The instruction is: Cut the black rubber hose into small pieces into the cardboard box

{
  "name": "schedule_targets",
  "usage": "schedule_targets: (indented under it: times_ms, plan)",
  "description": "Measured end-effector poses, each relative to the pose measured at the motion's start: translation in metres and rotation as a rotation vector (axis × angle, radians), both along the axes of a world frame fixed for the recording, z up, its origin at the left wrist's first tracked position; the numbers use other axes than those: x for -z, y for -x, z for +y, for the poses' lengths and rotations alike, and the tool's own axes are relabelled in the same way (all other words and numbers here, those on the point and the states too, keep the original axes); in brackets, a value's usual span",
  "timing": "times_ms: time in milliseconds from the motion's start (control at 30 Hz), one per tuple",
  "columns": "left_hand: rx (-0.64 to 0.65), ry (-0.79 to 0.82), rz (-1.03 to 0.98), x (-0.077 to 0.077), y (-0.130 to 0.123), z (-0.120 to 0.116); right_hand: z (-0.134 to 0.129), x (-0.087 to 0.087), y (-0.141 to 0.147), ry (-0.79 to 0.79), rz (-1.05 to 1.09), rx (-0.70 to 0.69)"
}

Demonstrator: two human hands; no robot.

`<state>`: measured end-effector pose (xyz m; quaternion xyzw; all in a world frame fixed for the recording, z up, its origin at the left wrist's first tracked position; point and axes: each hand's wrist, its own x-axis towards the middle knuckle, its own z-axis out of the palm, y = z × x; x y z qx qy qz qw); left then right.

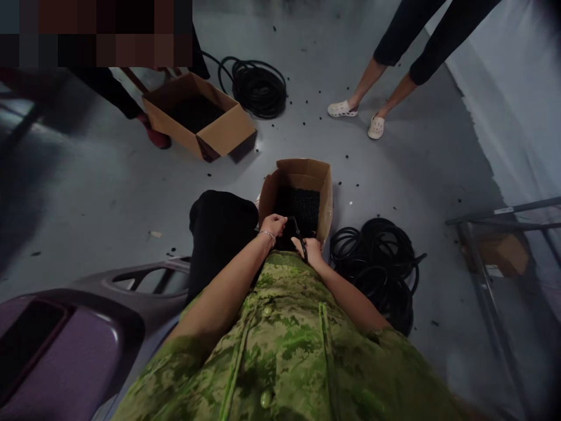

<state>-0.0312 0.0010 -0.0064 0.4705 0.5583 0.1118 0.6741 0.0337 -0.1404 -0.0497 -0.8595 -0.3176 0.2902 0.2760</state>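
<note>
Over an open cardboard box with many small black pieces in it, both of my hands are close together. My left hand, with a thin band at the wrist, pinches the end of a small dark piece. Closed around a slim, black, curved object is my right hand; its upper end meets the piece at my left fingertips. Whether this object is a tool or a length of tube is too dark to tell.
Coiled black tubing lies right of the box, another coil farther ahead. A larger open box stands ahead left beside a person's leg. Another person's light shoes are ahead right. A purple chair is left, a metal frame right.
</note>
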Motion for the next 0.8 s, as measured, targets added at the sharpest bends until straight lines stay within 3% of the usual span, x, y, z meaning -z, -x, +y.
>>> schedule_targets:
  times_ms: [200,333,467,600,800]
  plan:
    - [-0.014,0.001,-0.087,-0.004,0.004,-0.001,-0.001,0.0,-0.003,0.064,0.136,-0.004]
    - [-0.002,0.01,-0.227,-0.008,0.007,-0.003,-0.01,-0.006,-0.006,-0.042,0.372,0.117]
    - [0.002,-0.003,-0.29,-0.009,0.008,-0.004,-0.017,-0.018,-0.007,-0.132,0.498,0.123]
    - [0.02,-0.008,-0.307,-0.009,0.009,-0.004,-0.016,-0.022,-0.01,-0.09,0.418,0.045]
    - [0.035,-0.037,-0.328,-0.009,0.01,-0.005,-0.005,-0.014,-0.017,-0.038,0.249,-0.063]
